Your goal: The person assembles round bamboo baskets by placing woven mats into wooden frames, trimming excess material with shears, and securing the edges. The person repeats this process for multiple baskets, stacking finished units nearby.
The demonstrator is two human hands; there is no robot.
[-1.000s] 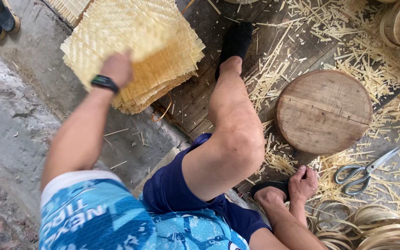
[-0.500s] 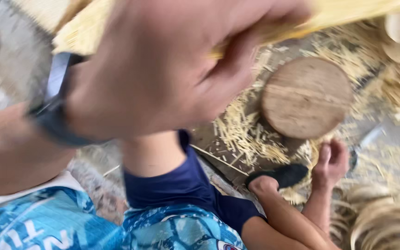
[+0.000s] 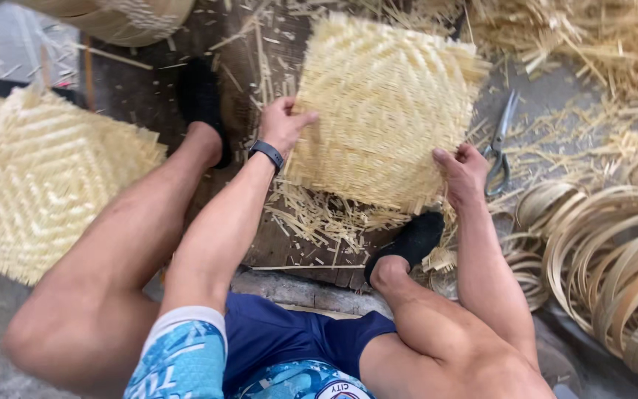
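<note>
Left hand [image 3: 283,124]: grip closed on the left edge of the woven bamboo mat [image 3: 387,111], thumb lying on the top face, remaining fingers tucked under the edge. Right hand [image 3: 464,171]: grip closed on the mat's lower right edge, fingers curled over the fringe. The mat was thus held at two points, one hand per side, lying roughly flat and slightly skewed in front of the person, over the dark wooden board [image 3: 297,251] on the floor.

Counts. Hands on the mat: 2. Mats in hand: 1, square, pale yellow, diamond weave, loose strip ends on all sides. Stack of similar mats [image 3: 46,177]: 1 stack, well left of the held mat; number of sheets in it could not be told. Scissors [image 3: 499,148]: 1 pair, just right of the mat, close to the right hand, lying on the floor. Coiled bamboo hoops [image 3: 614,251]: a pile, many rings, exact number not countable, right of and below the mat. Loose bamboo shavings [image 3: 326,214]: scattered under the mat's near edge.

Pose. Left forearm ran up from the lower left to the mat, black wristband [image 3: 266,154] at the wrist, wrist nearly straight. Right forearm ran up from the lower right, wrist bent slightly inward. Both knees raised; black shoe [image 3: 410,242] of the right foot just below the mat's near edge, the other black shoe [image 3: 202,100] left of the mat.
</note>
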